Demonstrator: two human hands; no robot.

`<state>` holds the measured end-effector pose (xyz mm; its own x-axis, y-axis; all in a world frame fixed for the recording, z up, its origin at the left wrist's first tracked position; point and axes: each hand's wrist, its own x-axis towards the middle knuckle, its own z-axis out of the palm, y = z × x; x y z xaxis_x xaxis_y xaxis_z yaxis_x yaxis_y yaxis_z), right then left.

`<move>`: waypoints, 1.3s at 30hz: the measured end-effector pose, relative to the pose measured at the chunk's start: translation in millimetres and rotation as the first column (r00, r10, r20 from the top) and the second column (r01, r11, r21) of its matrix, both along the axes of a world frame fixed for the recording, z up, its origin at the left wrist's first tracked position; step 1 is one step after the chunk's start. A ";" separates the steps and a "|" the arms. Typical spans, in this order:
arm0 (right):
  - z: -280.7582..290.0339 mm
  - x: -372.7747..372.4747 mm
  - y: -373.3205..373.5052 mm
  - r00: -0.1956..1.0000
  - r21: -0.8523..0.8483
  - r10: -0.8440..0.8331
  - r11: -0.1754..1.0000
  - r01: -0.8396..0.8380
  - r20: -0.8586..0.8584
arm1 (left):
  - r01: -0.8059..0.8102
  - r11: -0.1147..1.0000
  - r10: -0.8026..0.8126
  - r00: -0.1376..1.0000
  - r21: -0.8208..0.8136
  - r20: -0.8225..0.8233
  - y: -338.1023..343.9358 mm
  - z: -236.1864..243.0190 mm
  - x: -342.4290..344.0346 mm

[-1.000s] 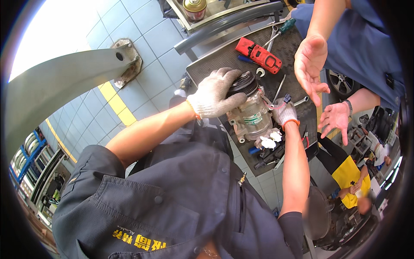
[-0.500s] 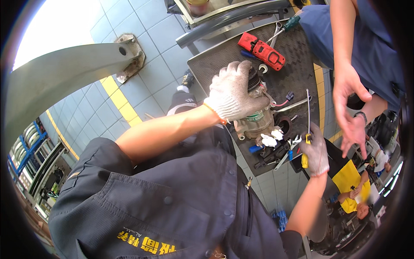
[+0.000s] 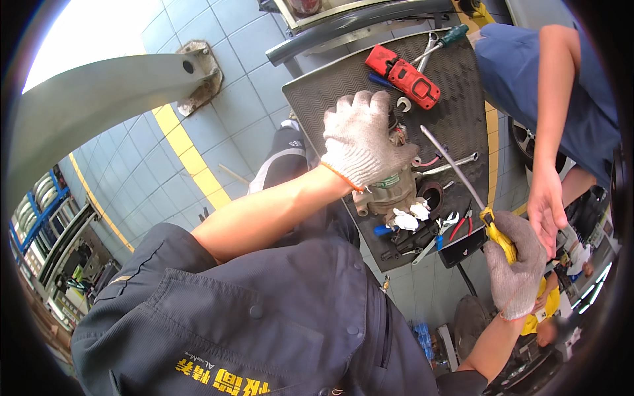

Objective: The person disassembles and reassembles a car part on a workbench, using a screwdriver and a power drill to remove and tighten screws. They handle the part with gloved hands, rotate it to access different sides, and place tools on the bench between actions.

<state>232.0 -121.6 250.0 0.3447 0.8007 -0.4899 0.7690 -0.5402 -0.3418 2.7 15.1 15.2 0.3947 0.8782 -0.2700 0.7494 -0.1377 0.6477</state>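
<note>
My left hand (image 3: 366,140), in a white knit glove, lies over a round metal compressor (image 3: 389,195) standing on a black mat. Its thumb reaches along the near side and the other fingers curve over the top, partly hiding it. In my gloved right hand (image 3: 518,264) is the yellow handle of a long screwdriver (image 3: 457,166). The shaft points up and left over the mat, with its tip apart from the compressor. A co-worker's bare hand (image 3: 548,210) is close beside my right glove. White crumpled wads (image 3: 408,219) sit at the compressor's base.
The ribbed black mat (image 3: 323,82) covers a work table. On it lie a red tool case (image 3: 404,78), a green-handled screwdriver (image 3: 452,37), wrenches (image 3: 456,165), and red-handled pliers (image 3: 461,226). A grey metal arm (image 3: 112,92) stands at left; the co-worker is at right.
My right hand has moved down and right with the screwdriver, which now tilts to the left. My left hand stays on the compressor. The co-worker's hand has shifted beside my right glove.
</note>
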 end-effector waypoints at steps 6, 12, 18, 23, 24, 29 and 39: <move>6.6 9.7 55.8 0.955 0.028 0.295 0.955 -0.294 -0.044 | -0.075 0.996 0.068 0.991 0.049 0.118 -0.8 -7.3 -0.5; 0.5 20.4 79.3 0.955 -0.020 0.295 0.955 -0.296 -0.041 | -0.096 0.992 0.080 0.983 0.088 0.167 -3.1 -12.1 -1.8; -6.9 25.6 92.5 0.959 -0.065 0.270 0.959 -0.276 -0.081 | -0.104 0.989 0.087 0.984 0.105 0.158 -3.9 -12.5 -1.2; -5.8 34.4 97.7 0.953 -0.164 0.302 0.940 -0.300 -0.017 | -0.115 0.987 0.093 0.980 0.116 0.177 -4.2 -13.5 -1.0; -5.7 36.6 99.4 0.945 -0.136 0.321 0.935 -0.326 -0.057 | -0.117 0.986 0.093 0.978 0.119 0.186 -4.2 -13.8 -1.0; -10.3 44.3 117.9 0.848 -0.009 0.525 0.850 -0.527 -0.074 | -0.112 0.987 0.090 0.980 0.119 0.175 -5.5 -14.1 -1.7; -8.2 27.2 171.6 0.528 0.074 0.845 0.523 -0.849 0.089 | -0.066 0.997 0.057 0.983 0.042 0.173 -1.2 -5.8 -8.5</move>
<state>259.2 50.0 241.8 -0.5058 0.7662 -0.3964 0.8592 0.4061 -0.3112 -5.8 14.0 9.5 0.3764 0.9125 -0.1605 0.6357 -0.1283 0.7612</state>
